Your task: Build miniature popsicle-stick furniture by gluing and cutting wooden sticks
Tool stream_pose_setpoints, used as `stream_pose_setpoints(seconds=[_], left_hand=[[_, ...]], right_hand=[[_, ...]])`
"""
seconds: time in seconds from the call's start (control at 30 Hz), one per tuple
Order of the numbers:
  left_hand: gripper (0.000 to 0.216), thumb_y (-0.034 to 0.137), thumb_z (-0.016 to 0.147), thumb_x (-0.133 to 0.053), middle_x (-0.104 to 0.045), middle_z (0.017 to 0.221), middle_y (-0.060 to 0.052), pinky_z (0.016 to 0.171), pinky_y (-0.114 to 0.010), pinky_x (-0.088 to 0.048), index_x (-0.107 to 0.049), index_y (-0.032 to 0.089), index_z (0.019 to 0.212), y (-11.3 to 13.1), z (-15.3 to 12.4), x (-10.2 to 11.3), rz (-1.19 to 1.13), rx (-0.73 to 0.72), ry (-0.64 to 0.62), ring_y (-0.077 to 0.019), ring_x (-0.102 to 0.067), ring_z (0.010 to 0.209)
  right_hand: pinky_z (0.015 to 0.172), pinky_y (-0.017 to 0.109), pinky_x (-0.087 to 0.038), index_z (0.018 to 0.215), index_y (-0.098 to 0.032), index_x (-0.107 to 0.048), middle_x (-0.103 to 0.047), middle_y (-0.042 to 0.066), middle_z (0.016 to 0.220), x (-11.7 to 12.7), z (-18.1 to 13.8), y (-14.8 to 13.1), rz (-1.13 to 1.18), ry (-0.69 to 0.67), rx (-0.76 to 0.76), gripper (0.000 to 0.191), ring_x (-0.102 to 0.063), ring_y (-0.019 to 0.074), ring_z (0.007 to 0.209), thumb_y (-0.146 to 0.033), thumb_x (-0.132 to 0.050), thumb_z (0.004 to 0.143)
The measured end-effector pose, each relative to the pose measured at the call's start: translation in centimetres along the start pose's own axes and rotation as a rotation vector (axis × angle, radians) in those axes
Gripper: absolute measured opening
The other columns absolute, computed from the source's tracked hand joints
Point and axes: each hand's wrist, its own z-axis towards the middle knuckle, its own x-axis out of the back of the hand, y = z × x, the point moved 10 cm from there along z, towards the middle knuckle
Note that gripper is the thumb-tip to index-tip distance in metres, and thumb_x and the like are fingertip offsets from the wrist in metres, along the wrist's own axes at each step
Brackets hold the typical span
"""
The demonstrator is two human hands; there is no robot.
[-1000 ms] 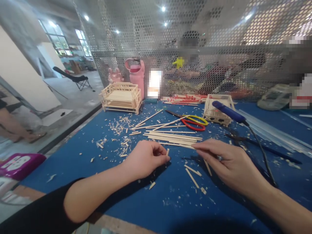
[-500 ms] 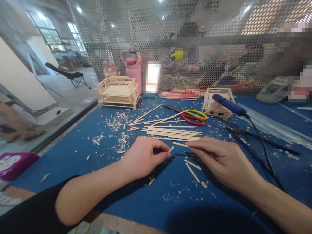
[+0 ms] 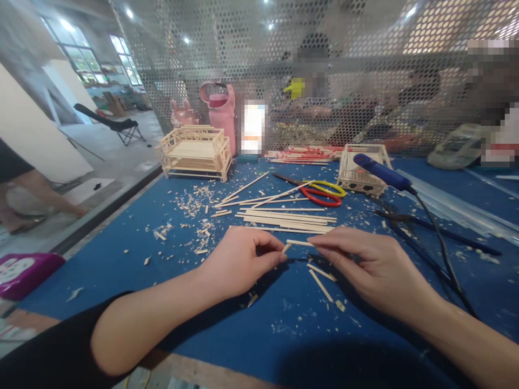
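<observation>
My left hand rests on the blue table mat with its fingers curled, pinching a short wooden piece at the fingertips. My right hand pinches one end of a thin wooden stick, whose free end points left and almost meets the short piece. A bundle of long sticks lies just beyond both hands. Two cut sticks lie on the mat under my right fingers.
Red and yellow scissors, a blue-handled tool with a black cord, a small stick crate and a model stick bench stand further back. Wood scraps litter the left. A perforated metal screen closes the far edge; people sit behind it.
My right hand has brought its stick leftwards until its tip nearly touches the short piece in my left fingers. The view also dropped slightly over the second.
</observation>
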Motion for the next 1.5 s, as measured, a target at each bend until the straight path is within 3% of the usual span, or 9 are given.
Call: stream_pose_setpoints(seconds=[0.63,0.83,1.5], left_hand=[[0.023,0.036,0.072,-0.056,-0.063,0.063,0.000,0.051,-0.021,-0.038,-0.068,0.017,0.074,-1.1,-0.2,-0.5,-0.085,0.091,-0.029,-0.0089,-0.050,0.055],[0.022,0.035,0.072,-0.056,-0.062,0.063,0.000,0.051,-0.021,-0.038,-0.068,0.016,0.074,-1.3,-0.2,-0.6,-0.115,0.103,-0.030,-0.0086,-0.050,0.055],[0.023,0.036,0.072,-0.055,-0.062,0.062,0.000,0.050,-0.021,-0.037,-0.068,0.016,0.072,-1.0,-0.2,-0.5,-0.076,0.104,-0.030,-0.0094,-0.050,0.054]], right_hand=[[0.064,0.025,-0.052,0.084,-0.022,-0.068,-0.070,0.003,0.080,1.1,0.1,-0.2,-0.048,0.111,0.000,0.017,-0.065,0.0151,0.073,-0.020,-0.051,0.082],[0.063,0.026,-0.053,0.086,-0.023,-0.068,-0.070,0.003,0.082,0.3,0.1,-0.1,-0.025,0.039,-0.012,0.019,-0.065,0.0163,0.073,-0.020,-0.050,0.082],[0.062,0.026,-0.052,0.086,-0.022,-0.068,-0.070,0.004,0.081,0.2,0.0,-0.1,-0.020,0.028,-0.010,0.020,-0.065,0.0154,0.072,-0.019,-0.049,0.082]])
